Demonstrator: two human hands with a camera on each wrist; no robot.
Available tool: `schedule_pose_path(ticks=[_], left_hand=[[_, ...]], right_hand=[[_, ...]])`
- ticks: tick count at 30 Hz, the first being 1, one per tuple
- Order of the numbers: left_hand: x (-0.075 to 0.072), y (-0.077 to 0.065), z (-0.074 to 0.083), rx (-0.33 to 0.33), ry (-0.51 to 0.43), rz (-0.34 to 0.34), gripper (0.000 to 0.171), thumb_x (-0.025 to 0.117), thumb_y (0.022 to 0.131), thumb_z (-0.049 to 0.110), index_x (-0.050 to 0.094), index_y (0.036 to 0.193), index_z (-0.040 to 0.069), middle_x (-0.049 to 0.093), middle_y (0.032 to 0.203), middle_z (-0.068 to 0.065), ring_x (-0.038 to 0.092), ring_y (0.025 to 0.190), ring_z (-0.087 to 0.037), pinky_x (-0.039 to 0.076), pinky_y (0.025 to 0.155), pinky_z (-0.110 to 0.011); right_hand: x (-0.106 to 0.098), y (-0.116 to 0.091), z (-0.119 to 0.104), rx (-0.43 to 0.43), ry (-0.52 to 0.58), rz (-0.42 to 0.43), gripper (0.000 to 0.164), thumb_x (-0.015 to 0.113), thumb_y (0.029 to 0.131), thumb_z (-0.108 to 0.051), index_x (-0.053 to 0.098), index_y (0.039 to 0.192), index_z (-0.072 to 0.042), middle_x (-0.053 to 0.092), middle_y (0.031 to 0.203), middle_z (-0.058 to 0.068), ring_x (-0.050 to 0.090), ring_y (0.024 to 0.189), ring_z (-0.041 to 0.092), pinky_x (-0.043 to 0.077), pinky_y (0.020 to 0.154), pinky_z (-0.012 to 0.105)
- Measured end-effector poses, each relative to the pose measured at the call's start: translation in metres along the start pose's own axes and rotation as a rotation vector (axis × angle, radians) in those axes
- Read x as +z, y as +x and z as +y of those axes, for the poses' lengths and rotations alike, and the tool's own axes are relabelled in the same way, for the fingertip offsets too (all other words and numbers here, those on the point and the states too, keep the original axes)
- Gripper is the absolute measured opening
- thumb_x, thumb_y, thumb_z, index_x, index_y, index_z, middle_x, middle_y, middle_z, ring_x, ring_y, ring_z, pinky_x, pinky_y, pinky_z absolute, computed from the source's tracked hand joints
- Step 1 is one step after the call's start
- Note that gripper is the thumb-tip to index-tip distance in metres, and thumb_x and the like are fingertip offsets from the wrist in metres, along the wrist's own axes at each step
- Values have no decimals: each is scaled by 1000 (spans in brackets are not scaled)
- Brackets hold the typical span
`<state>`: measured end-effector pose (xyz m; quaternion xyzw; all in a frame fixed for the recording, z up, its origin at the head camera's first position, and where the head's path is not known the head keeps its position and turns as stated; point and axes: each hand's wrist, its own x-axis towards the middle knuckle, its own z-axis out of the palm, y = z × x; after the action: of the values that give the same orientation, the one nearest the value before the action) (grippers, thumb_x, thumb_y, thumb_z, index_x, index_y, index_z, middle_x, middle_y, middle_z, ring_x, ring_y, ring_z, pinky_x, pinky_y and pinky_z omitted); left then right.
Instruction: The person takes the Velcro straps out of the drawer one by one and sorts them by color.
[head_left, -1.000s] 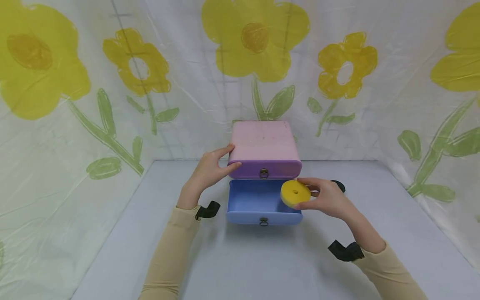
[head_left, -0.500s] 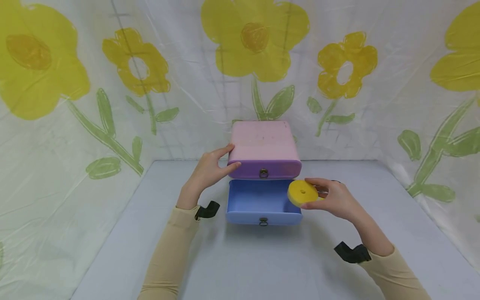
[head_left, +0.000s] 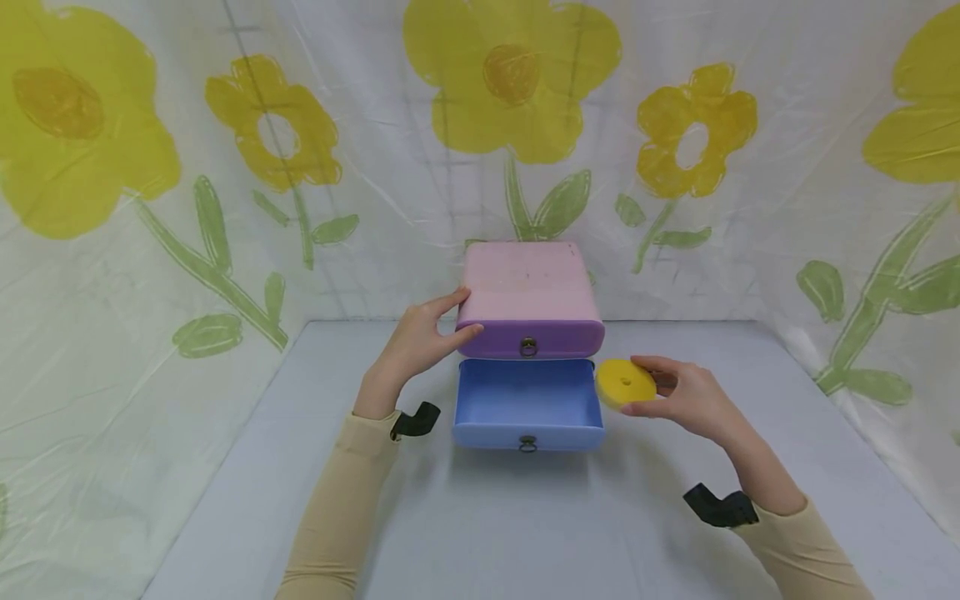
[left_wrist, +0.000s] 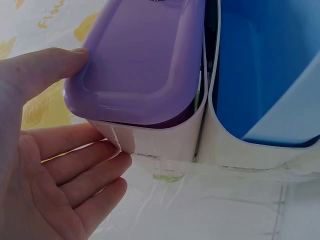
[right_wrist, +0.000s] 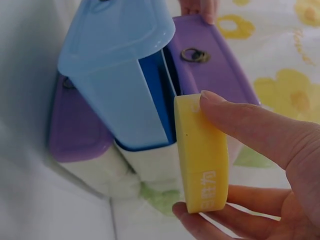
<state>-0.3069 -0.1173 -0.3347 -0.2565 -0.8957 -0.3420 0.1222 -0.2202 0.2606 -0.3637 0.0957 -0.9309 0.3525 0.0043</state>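
Observation:
A small drawer cabinet has a pink top (head_left: 528, 282) and a purple upper drawer (head_left: 491, 338) pushed in. Below it the blue drawer (head_left: 517, 392) is pulled out, and nothing shows inside. My left hand (head_left: 412, 342) rests on the cabinet's left front corner, thumb at the purple drawer front and straight fingers along the side. To the right of the blue drawer, my right hand (head_left: 693, 400) pinches a thick yellow disc (head_left: 626, 383) between thumb and fingers. The disc has a small centre hole and white characters on its rim (right_wrist: 202, 155).
Under the blue drawer, the right wrist view shows another purple drawer (right_wrist: 82, 125), pushed in. The cabinet stands on a white table (head_left: 510, 525). Behind it hangs a white sheet (head_left: 375, 108) printed with yellow flowers.
My right hand has carried the yellow disc rightward, from over the blue drawer's right end to just outside it. The left hand and the cabinet have stayed put.

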Motion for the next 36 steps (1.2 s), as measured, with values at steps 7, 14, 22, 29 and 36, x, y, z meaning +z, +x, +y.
schedule_pose_path(ticks=[7, 14, 22, 29, 36], left_hand=[[0, 0, 1, -5, -2, -1, 73, 63, 84, 55, 44, 143, 15, 45, 145, 0, 43, 134, -21, 39, 108, -41], [0, 0, 0, -7, -8, 3, 73, 64, 84, 55, 45, 142, 15, 46, 144, 0, 44, 133, -21, 39, 108, -41], [0, 0, 0, 1, -7, 11, 74, 64, 84, 55, 45, 142, 14, 45, 144, 1, 43, 134, -21, 39, 108, -41], [1, 0, -1, 2, -12, 14, 73, 64, 84, 54, 46, 142, 14, 46, 144, 0, 43, 134, -21, 39, 108, -41], [2, 0, -1, -5, -9, 13, 73, 63, 84, 55, 46, 142, 15, 46, 144, 0, 44, 133, -21, 38, 108, -41]], right_hand=[[-4, -1, 9, 30, -47, 9, 87, 78, 71, -53, 49, 138, -4, 55, 134, 20, 61, 109, 35, 54, 86, 45], [-6, 0, 21, 51, -67, 25, 87, 77, 72, -53, 49, 138, -3, 55, 132, 21, 60, 108, 36, 54, 84, 47], [-9, -1, 34, 85, -54, 15, 89, 76, 73, -53, 45, 139, -2, 50, 136, 24, 54, 115, 42, 51, 88, 52], [-9, -2, 44, 122, -37, 14, 87, 75, 75, -51, 44, 140, -2, 48, 138, 25, 50, 118, 44, 49, 91, 54], [-9, -2, 57, 159, -46, 10, 89, 75, 74, -53, 44, 139, -2, 44, 140, 27, 48, 120, 46, 48, 92, 55]])
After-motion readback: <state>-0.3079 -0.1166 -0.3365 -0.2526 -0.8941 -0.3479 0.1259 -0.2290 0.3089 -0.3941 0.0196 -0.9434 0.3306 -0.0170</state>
